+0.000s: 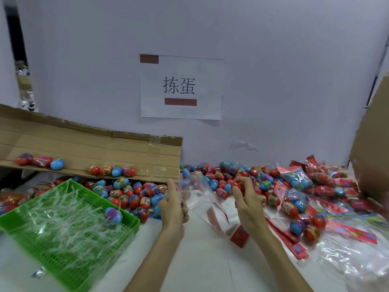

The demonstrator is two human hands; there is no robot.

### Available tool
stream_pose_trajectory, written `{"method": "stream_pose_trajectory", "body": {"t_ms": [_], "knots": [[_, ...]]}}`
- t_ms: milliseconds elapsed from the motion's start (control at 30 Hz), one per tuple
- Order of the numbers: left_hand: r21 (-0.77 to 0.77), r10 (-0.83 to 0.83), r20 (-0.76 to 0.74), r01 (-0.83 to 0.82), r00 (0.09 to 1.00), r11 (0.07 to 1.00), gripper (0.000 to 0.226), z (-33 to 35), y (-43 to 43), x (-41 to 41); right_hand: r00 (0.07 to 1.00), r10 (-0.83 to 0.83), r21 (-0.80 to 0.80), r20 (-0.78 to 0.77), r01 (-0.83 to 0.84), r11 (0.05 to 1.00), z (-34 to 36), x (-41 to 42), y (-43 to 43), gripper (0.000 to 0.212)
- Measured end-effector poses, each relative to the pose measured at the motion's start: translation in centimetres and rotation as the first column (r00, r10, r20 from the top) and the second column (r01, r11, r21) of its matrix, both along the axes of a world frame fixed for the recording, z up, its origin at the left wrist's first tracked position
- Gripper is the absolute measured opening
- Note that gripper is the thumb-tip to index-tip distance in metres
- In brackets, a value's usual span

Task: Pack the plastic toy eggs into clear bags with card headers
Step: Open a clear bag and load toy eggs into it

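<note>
Clear bag (202, 202) hung between my hands: left hand (173, 205) gripped its mouth, right hand (245, 200) pinched a red egg (236, 185) beside it. Green tray (134, 224), near left, held plastic shreds (63, 224) and one blue egg (113, 214).

red and blue eggs (212, 182), a green tray (69, 247), brown cardboard (84, 142), red card headers (240, 236).
</note>
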State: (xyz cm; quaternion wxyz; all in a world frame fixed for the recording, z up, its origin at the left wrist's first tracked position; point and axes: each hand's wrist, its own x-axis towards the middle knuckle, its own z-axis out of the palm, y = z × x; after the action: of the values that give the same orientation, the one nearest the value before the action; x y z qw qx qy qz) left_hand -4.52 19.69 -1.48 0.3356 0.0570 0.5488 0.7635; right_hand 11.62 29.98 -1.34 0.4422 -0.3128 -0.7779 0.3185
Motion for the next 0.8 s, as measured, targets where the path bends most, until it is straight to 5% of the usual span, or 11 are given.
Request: {"method": "stream_pose_trajectory", "body": {"t_ms": [233, 367, 467, 633, 733, 800], "knots": [[-0.006, 0.017, -0.131, -0.018, 0.991, 1.0, 0.034, -1.2, 0.1, 0.0, 0.985, 0.141, -0.219, -0.097, -0.16, 0.963, 0.4, -1.1, -1.4, 0.02], [0.001, 0.008, -0.154, -0.007, 0.988, 1.0, 0.029, -1.5, 0.2, 0.1, 0.983, 0.15, -0.218, -0.102, -0.169, 0.961, 0.8, -0.9, -1.7, 0.023], [-0.031, 0.0, -0.179, -0.006, 0.984, 1.0, 0.027, -1.6, 0.3, 0.0, 0.999, 0.046, -0.115, 0.024, -0.043, 0.992, 0.4, -0.7, -0.8, 0.029], [-0.067, -0.063, -0.253, 0.048, 0.965, 0.997, 0.027, -1.8, 0.5, 0.2, 0.905, -0.321, 0.071, 0.279, 0.314, 0.947, -0.7, 0.9, 1.6, 0.003], [-0.086, -0.064, -0.285, 0.041, 0.956, 0.995, 0.03, -1.7, 0.4, 0.3, 0.723, -0.554, 0.244, 0.413, 0.499, 0.832, -1.2, 2.2, 2.7, 0.035], [-0.081, -0.059, -0.28, 0.038, 0.958, 0.996, 0.033, -1.5, 0.3, 0.4, 0.772, -0.495, 0.243, 0.399, 0.432, 0.868, -1.1, 2.3, 2.7, 0.046]]}}
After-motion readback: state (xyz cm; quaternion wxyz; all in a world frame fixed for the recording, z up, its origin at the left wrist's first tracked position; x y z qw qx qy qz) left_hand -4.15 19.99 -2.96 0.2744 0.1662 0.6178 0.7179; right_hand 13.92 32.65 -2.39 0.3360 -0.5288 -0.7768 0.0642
